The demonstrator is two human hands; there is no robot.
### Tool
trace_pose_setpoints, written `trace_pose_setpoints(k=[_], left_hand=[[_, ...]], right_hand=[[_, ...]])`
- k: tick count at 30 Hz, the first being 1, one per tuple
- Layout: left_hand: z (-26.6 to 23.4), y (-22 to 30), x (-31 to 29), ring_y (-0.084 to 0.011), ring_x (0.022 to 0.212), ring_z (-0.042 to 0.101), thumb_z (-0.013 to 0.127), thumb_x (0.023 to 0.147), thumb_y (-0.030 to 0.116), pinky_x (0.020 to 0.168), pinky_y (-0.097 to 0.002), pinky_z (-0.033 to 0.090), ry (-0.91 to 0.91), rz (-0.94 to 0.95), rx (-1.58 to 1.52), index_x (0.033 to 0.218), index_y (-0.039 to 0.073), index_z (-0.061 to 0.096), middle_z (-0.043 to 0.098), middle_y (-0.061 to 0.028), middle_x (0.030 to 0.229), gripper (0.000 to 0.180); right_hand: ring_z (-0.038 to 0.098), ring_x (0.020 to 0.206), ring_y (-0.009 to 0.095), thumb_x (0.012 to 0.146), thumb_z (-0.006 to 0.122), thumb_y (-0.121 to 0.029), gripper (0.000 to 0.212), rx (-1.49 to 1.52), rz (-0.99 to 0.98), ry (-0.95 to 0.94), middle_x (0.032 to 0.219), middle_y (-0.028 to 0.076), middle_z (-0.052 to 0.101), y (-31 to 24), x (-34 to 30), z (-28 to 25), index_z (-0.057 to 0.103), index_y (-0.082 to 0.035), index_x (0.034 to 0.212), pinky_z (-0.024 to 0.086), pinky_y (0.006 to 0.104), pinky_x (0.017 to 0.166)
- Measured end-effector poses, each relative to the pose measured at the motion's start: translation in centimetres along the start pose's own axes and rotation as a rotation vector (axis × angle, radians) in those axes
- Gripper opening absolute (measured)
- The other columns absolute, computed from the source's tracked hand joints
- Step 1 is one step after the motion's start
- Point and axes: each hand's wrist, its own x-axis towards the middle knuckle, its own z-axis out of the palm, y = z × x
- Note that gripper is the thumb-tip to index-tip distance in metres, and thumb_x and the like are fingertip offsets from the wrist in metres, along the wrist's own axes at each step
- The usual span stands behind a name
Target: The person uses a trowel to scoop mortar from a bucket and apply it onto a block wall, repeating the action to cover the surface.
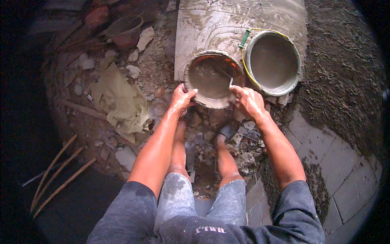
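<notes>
A round bucket (215, 104) with a mortar-crusted rim stands in front of me, grey wet mortar (207, 79) inside it. My left hand (182, 98) grips the bucket's near left rim, thumb over the edge. In my right hand (248, 99), at the near right rim, is the handle of a trowel (231, 80); its bent metal neck reaches into the bucket, and the blade is mostly sunk or hard to make out in the mortar. Just to the right stands a second bucket (298, 67) of smooth grey slurry, its yellow wire handle with a green grip (244, 39) leaning on the rim.
Behind the buckets lies a mortar-smeared board (195, 24). Broken rubble (243, 158) surrounds my feet. On the left are a crumpled pale sack (120, 99) and several thin sticks (61, 175). Dark damp soil or mortar (345, 77) and grey paving (341, 179) lie to the right.
</notes>
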Motion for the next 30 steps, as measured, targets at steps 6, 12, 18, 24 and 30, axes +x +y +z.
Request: trace_pose_setpoints(k=[6, 12, 18, 24, 30], left_hand=[[1.1, -2.5, 1.0, -0.0153, 0.075, 0.066, 0.076, 0.081, 0.003, 0.068, -0.0321, 0.055, 0.041, 0.045, -0.245, 0.104, 0.006, 0.064, 0.071, -0.0046, 0.092, 0.026], [0.4, -3.0, 1.1, -0.0178, 0.076, 0.064, 0.071, 0.078, 0.004, 0.07, -0.035, 0.053, -0.025, 0.14, -0.132, 0.106, 0.002, 0.064, 0.07, -0.0064, 0.093, 0.029], [-1.2, -5.9, 0.6, -0.0198, 0.077, 0.062, 0.067, 0.077, 0.003, 0.066, -0.0357, 0.052, 0.092, 0.104, -0.044, 0.104, 0.002, 0.06, 0.066, -0.0071, 0.092, 0.027], [0.2, -4.0, -2.9, -0.0144, 0.076, 0.06, 0.067, 0.081, 0.0, 0.072, -0.0308, 0.05, -0.01, 0.095, -0.171, 0.098, 0.007, 0.053, 0.062, -0.0025, 0.086, 0.024], [-1.3, -2.5, -10.1, -0.0133, 0.07, 0.059, 0.069, 0.081, -0.001, 0.065, -0.0311, 0.049, 0.04, 0.148, -0.233, 0.097, 0.008, 0.052, 0.061, -0.0024, 0.081, 0.025]], right_hand=[[0.06, 0.076, 0.009, 0.082, 0.076, -0.018, 0.049, 0.817, 0.144, -0.343, 0.093, 0.004, 0.07, 0.3, -0.3, 1.3, 0.064, 0.001, 0.126, 0.049, 0.0277, 0.067], [0.067, 0.092, 0.013, 0.083, 0.076, -0.014, 0.048, 1.088, 0.301, -0.167, 0.103, 0.007, 0.072, -1.4, -6.5, 0.6, 0.064, -0.003, 0.129, 0.053, 0.0277, 0.082], [0.07, 0.097, 0.034, 0.084, 0.059, -0.014, 0.045, 0.237, -0.005, 0.12, 0.11, 0.013, 0.072, -2.8, -5.5, 3.8, 0.062, -0.015, 0.129, 0.057, 0.0462, 0.081], [0.063, 0.062, 0.019, 0.084, 0.058, -0.024, 0.008, -0.205, 0.264, 0.278, 0.07, 0.005, 0.062, -2.7, -4.4, 4.7, 0.061, -0.017, 0.086, 0.044, 0.0383, 0.054], [0.06, 0.059, 0.017, 0.074, 0.064, -0.024, 0.008, -0.098, 0.154, 0.421, 0.059, -0.002, 0.056, -4.0, -10.9, -0.5, 0.061, -0.022, 0.067, 0.044, 0.0364, 0.05]])
